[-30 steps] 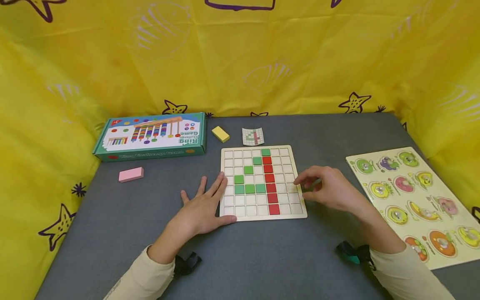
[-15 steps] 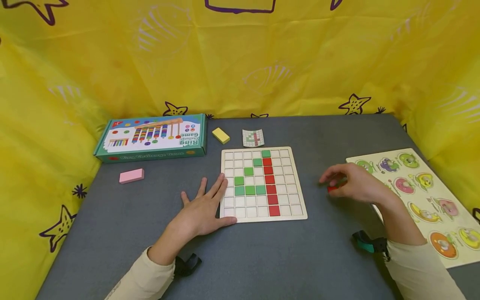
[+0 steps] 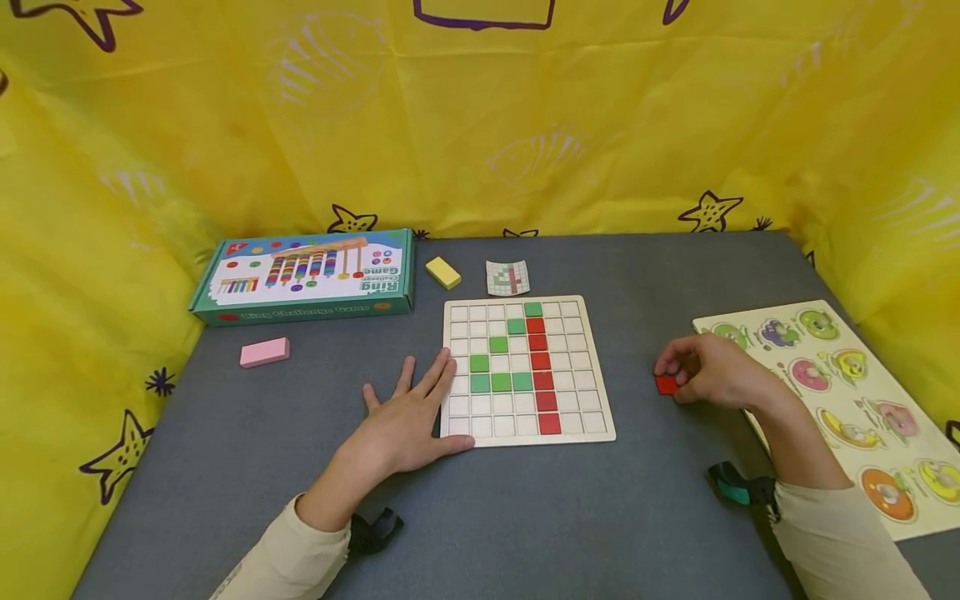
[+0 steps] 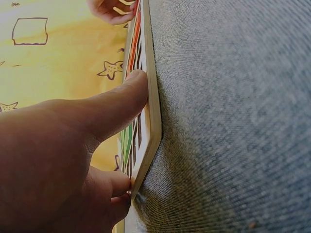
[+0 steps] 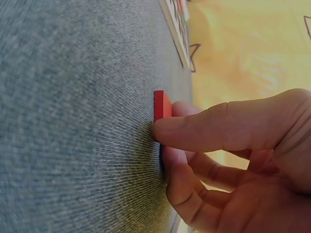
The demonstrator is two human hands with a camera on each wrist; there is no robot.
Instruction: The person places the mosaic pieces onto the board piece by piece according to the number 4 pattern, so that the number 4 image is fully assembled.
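Note:
A wooden grid board lies flat on the grey table, set with several green tiles and a column of red tiles. My left hand rests along the board's left edge with fingers spread, its thumb on the near left corner. In the left wrist view that thumb presses on the board's rim. To the right of the board, my right hand pinches a loose red square tile at the table surface. The right wrist view shows the thumb against the edge of this tile.
A small pattern card lies behind the board, with a yellow block beside it. At the back left is a Ring Challenge Game box, with a pink block in front. A fruit puzzle board sits under the right forearm.
My right hand has moved from the board's right edge out to the right and lowered the red tile to the table. The left hand has stayed in place.

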